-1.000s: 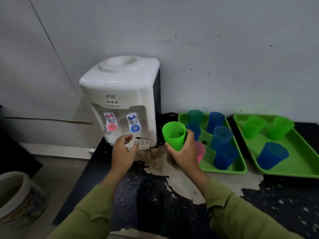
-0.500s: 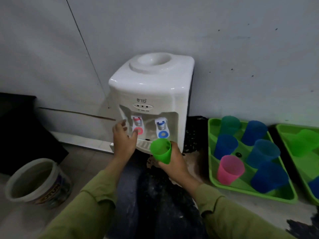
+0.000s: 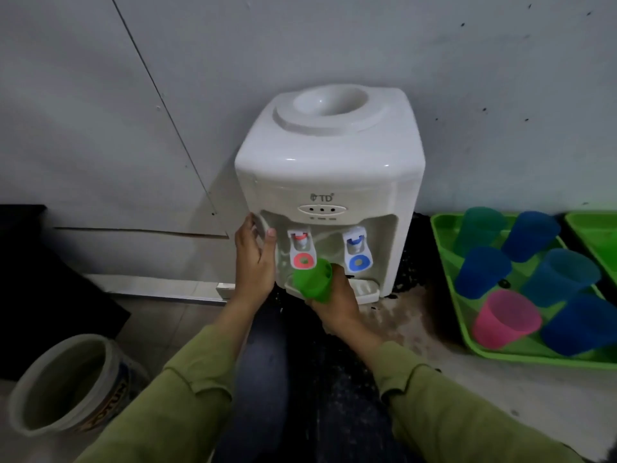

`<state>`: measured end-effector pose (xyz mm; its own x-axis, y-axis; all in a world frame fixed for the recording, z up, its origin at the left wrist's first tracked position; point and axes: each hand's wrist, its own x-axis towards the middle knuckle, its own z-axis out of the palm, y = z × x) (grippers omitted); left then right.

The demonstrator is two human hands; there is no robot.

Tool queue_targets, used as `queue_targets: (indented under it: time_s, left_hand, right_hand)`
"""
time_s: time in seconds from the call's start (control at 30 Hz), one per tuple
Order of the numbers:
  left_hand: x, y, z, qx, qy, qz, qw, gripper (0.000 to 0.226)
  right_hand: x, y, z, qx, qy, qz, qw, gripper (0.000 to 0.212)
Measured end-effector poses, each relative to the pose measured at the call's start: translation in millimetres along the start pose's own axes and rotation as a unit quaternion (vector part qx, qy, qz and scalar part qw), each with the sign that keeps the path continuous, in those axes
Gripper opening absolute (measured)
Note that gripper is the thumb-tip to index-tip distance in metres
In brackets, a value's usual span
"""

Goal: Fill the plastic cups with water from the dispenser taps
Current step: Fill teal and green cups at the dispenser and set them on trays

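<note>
A white dispenser (image 3: 329, 168) stands against the wall, with a red tap (image 3: 302, 250) on the left and a blue tap (image 3: 358, 252) on the right. My right hand (image 3: 337, 302) grips a green cup (image 3: 314, 282), tilted, just below the red tap and over the drip tray (image 3: 365, 290). My left hand (image 3: 255, 262) clasps the dispenser's front left corner, thumb on the inner edge beside the red tap. Whether the cup holds water cannot be seen.
A green tray (image 3: 447, 262) to the right carries several blue cups (image 3: 482, 272), a teal one and a pink cup (image 3: 504, 319). A second green tray (image 3: 594, 228) shows at the right edge. A white bucket (image 3: 63, 382) stands on the floor lower left. The countertop near the dispenser looks wet.
My right hand carried the green cup from near the tray leftward to just below the red tap. My left hand rose from the drip tray to the dispenser's left corner. The view swung left.
</note>
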<state>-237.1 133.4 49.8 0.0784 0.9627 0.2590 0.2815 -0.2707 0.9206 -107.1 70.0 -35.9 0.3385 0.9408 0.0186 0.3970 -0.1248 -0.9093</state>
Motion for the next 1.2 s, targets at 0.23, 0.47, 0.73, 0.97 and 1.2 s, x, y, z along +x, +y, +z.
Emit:
queue_targets:
  time_s: [0.23, 0.47, 0.73, 0.97, 1.2]
  left_hand:
    - [0.3, -17.4, -8.5, 0.000, -0.002, 0.035, 0.999, 0.048]
    - [0.6, -26.8, -4.8, 0.044, 0.000, 0.080, 0.996, 0.022]
    - [-12.0, -39.0, 18.4, 0.206, -0.021, 0.003, 0.978, 0.027]
    - [-9.9, -40.4, 18.0, 0.241, -0.028, 0.010, 0.970, 0.019]
    - [-18.1, -39.2, 9.6, 0.196, -0.050, 0.003, 0.979, 0.015]
  right_hand:
    - [9.8, -9.9, 13.7, 0.071, 0.022, 0.000, 0.997, 0.070]
    - [12.1, -13.7, 16.4, 0.109, 0.025, -0.001, 0.994, 0.076]
    - [11.4, -9.4, 19.4, 0.135, 0.035, -0.009, 0.990, 0.071]
    - [12.8, -6.4, 20.0, 0.111, 0.035, -0.019, 0.993, 0.071]
    - [14.0, -6.4, 19.8, 0.108, 0.023, -0.002, 0.994, 0.074]
